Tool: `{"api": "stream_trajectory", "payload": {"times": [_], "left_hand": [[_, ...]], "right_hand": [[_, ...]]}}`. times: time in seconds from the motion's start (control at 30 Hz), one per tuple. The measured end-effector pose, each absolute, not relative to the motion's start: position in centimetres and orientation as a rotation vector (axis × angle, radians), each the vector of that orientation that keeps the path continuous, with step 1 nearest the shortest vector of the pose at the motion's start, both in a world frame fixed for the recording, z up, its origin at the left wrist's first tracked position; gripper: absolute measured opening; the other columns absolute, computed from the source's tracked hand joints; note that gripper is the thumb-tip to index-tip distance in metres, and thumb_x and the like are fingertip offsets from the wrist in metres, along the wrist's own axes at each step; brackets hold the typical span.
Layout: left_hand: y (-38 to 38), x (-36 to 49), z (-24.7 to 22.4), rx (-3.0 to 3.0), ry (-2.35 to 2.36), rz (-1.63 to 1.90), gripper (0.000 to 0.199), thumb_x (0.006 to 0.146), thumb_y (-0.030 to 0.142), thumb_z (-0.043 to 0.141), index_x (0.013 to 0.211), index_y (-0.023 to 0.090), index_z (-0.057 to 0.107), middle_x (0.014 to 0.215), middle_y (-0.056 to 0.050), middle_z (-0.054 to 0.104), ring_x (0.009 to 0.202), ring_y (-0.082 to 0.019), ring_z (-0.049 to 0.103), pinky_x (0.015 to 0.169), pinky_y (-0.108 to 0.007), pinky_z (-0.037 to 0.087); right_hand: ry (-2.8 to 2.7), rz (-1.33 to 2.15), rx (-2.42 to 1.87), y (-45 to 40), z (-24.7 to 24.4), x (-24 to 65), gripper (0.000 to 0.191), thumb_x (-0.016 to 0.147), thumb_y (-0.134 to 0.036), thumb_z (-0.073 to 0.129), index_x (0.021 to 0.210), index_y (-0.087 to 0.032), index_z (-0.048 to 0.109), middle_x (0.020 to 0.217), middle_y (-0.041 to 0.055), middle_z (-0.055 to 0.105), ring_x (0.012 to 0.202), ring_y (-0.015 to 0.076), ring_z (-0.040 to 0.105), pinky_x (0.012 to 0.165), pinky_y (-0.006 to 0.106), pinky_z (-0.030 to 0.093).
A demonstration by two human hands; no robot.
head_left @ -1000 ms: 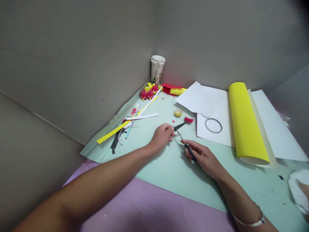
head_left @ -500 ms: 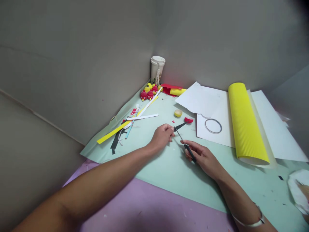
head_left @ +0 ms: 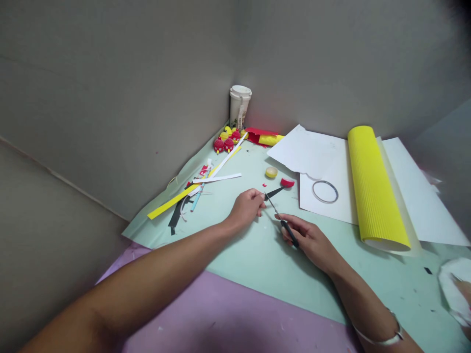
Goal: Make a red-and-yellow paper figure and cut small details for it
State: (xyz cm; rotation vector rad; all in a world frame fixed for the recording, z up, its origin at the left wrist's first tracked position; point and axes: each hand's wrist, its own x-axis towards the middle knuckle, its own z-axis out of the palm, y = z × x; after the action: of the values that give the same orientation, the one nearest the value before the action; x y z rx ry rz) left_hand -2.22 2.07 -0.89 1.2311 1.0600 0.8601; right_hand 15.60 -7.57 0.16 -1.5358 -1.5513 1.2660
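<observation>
My left hand (head_left: 248,207) is closed in a pinch, its fingertips at the near end of a thin black strip (head_left: 275,193) that looks like paper. In my right hand (head_left: 309,240) is a pair of scissors (head_left: 289,233) with dark handles. Their blades point up and left, and the tip reaches my left fingertips. Whether the blades touch the strip I cannot tell. Just beyond lie a red half-round piece (head_left: 287,183), a yellow half-round piece (head_left: 271,172) and a tiny red scrap (head_left: 264,185).
Paper strips (head_left: 172,201) and scraps lie left. Several small red and yellow round figures (head_left: 228,144) sit before a white lidded cup (head_left: 240,105) in the wall corner. To the right are white sheets (head_left: 324,147), a tape ring (head_left: 325,191) and a yellow corrugated roll (head_left: 377,191).
</observation>
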Motion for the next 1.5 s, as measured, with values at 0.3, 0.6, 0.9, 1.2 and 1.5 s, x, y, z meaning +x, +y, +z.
{"api": "stream_trajectory", "payload": {"times": [0.3, 0.6, 0.9, 1.2, 1.5], "left_hand": [[2.4, -2.4, -1.0, 1.156, 1.075, 0.925, 0.014, 0.085, 0.027, 0.049, 0.081, 0.017, 0.057, 0.070, 0.001, 0.058, 0.046, -0.007, 0.046, 0.044, -0.021, 0.033], [3.4, -3.8, 0.2, 1.345, 1.026, 0.849, 0.039, 0.078, 0.052, 0.066, 0.084, 0.014, 0.070, 0.077, -0.003, 0.064, 0.071, -0.014, 0.053, 0.068, -0.027, 0.040], [4.0, -4.3, 0.0, 1.521, 1.008, 0.685, 0.031, 0.071, 0.043, 0.072, 0.079, 0.014, 0.072, 0.074, -0.003, 0.066, 0.068, -0.014, 0.055, 0.068, -0.028, 0.039], [4.3, -4.3, -0.3, 1.595, 0.975, 0.604, 0.031, 0.068, 0.044, 0.071, 0.076, 0.014, 0.070, 0.072, -0.001, 0.065, 0.068, -0.014, 0.055, 0.067, -0.028, 0.039], [4.2, -4.4, -0.1, 1.573, 1.005, 0.597, 0.027, 0.069, 0.042, 0.072, 0.075, 0.016, 0.070, 0.073, -0.002, 0.067, 0.068, -0.014, 0.056, 0.068, -0.028, 0.039]], "right_hand": [[-1.547, 1.295, -1.515, -7.4, -0.2, 15.8, 0.043, 0.095, -0.039, 0.048, 0.132, -0.019, 0.055, 0.075, -0.0013, 0.052, 0.068, 0.0150, 0.044, 0.069, 0.030, 0.036], [-1.641, 1.522, -1.458, -7.6, 0.7, 16.8, 0.043, 0.095, -0.043, 0.050, 0.129, -0.019, 0.060, 0.075, -0.0008, 0.051, 0.070, 0.0143, 0.044, 0.068, 0.029, 0.036], [-1.665, 1.588, -1.472, -7.7, 1.3, 16.7, 0.045, 0.094, -0.047, 0.051, 0.129, -0.021, 0.062, 0.079, 0.0003, 0.055, 0.069, 0.0136, 0.043, 0.066, 0.027, 0.035], [-1.677, 1.622, -1.495, -7.7, 1.3, 17.0, 0.044, 0.093, -0.045, 0.052, 0.128, -0.021, 0.063, 0.082, 0.0015, 0.057, 0.070, 0.0144, 0.043, 0.066, 0.027, 0.035], [-1.716, 1.617, -1.500, -7.7, 1.2, 17.0, 0.042, 0.092, -0.043, 0.052, 0.127, -0.022, 0.064, 0.079, 0.0009, 0.055, 0.069, 0.0141, 0.042, 0.063, 0.026, 0.033]]}}
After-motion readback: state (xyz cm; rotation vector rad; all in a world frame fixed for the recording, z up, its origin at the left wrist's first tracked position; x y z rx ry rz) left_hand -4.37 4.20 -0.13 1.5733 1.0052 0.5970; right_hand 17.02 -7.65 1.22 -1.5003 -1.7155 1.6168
